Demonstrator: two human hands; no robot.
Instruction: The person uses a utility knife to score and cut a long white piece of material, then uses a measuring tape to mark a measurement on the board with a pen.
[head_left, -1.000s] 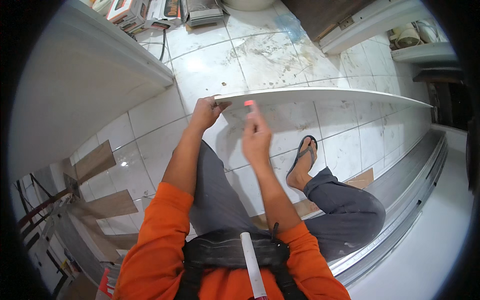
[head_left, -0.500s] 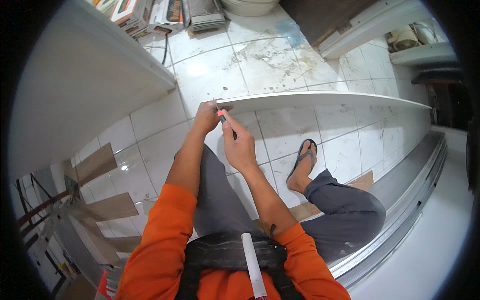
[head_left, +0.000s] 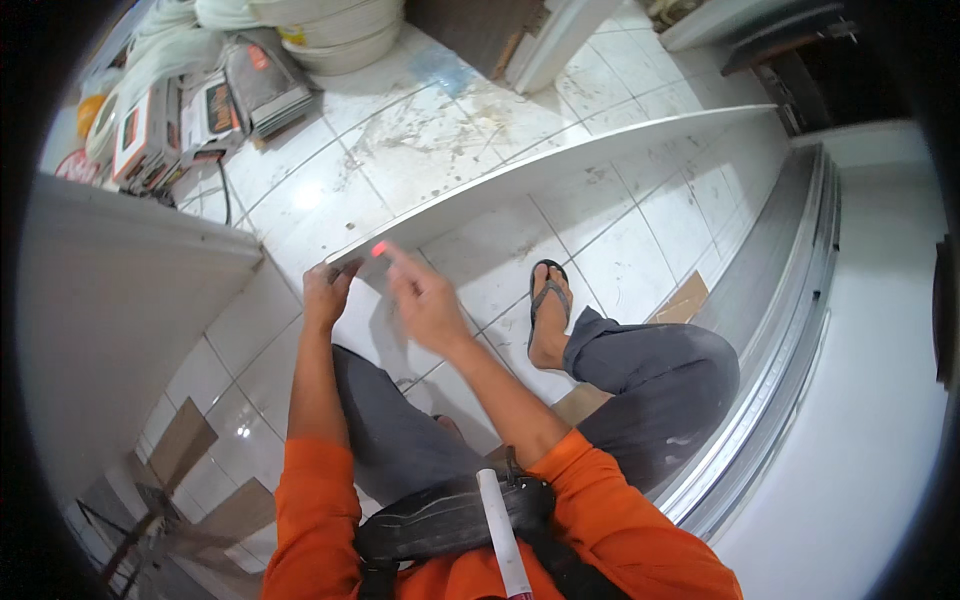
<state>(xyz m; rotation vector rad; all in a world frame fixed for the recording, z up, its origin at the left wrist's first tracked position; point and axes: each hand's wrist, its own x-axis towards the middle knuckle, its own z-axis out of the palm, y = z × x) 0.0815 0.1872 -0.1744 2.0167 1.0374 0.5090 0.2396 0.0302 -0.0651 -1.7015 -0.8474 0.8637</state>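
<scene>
Smudged white floor tiles [head_left: 420, 150] lie around the work. The left hand [head_left: 326, 295] pinches the left end of a long white panel [head_left: 540, 172]; the right hand [head_left: 428, 300], blurred, is closed on a small red-tipped tool [head_left: 380, 249] just beside it, though whether that touches the panel I cannot tell. A slip could drive the tool into the left hand. Farther out, the panel seems to stand on edge, its far end unheld, so a hard push might topple it toward the sandalled foot [head_left: 550, 310].
</scene>
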